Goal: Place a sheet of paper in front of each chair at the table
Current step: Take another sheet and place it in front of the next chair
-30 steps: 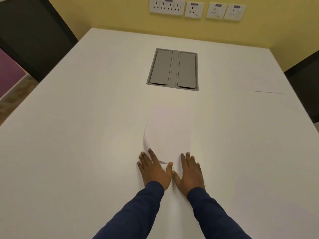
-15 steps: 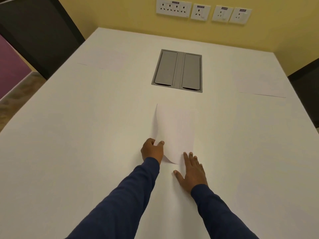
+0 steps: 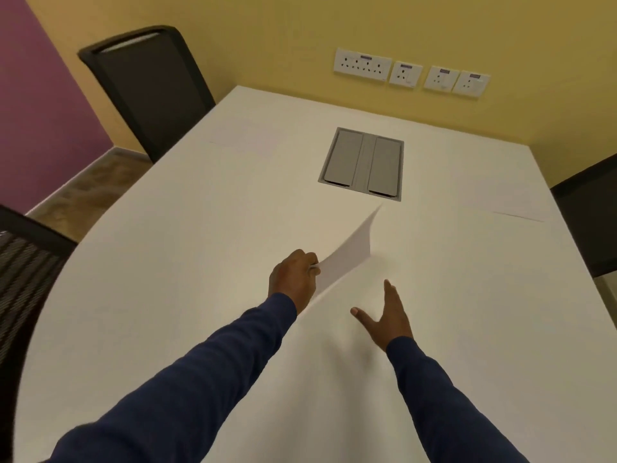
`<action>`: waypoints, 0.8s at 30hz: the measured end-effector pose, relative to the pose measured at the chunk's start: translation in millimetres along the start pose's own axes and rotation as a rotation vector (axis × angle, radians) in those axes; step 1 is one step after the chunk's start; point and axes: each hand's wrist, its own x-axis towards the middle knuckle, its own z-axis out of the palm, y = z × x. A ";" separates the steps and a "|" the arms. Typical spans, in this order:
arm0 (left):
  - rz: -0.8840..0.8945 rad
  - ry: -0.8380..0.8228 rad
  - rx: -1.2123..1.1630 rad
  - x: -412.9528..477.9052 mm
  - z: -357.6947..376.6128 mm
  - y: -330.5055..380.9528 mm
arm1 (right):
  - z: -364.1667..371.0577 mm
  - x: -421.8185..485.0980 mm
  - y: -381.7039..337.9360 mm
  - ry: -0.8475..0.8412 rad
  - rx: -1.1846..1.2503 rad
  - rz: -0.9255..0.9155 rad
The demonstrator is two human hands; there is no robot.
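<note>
Sheet of paper (image 3: 347, 259) is tilting up off the counter (image 3: 167, 262) near its middle. The left hand (image 3: 293, 279) is pinching its near edge, and the far corner is pointing toward the grey cable hatch (image 3: 362, 165). Right hand (image 3: 387, 315) is hanging just beside it, fingers straight and spread, holding nothing. Far-left sheet (image 3: 247, 140) is lying flat by the black chair (image 3: 150, 85), and right sheet (image 3: 510, 202) is lying by the right chair (image 3: 587, 222). Mesh chair (image 3: 23, 269) is standing near left.

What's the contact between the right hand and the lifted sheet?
Apart. Head view: bare table shows between right hand and the sheet the left hand pinches.
</note>
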 end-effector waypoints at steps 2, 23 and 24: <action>0.093 0.030 -0.004 -17.0 -27.2 5.2 | -10.4 -14.9 -8.8 0.039 0.066 0.003; -0.183 0.202 -1.004 -165.2 -237.6 -31.1 | -11.6 -137.3 -74.1 -0.115 0.700 -0.153; -0.209 0.207 -1.018 -168.1 -241.9 -37.4 | -7.9 -140.2 -80.9 -0.138 0.740 -0.128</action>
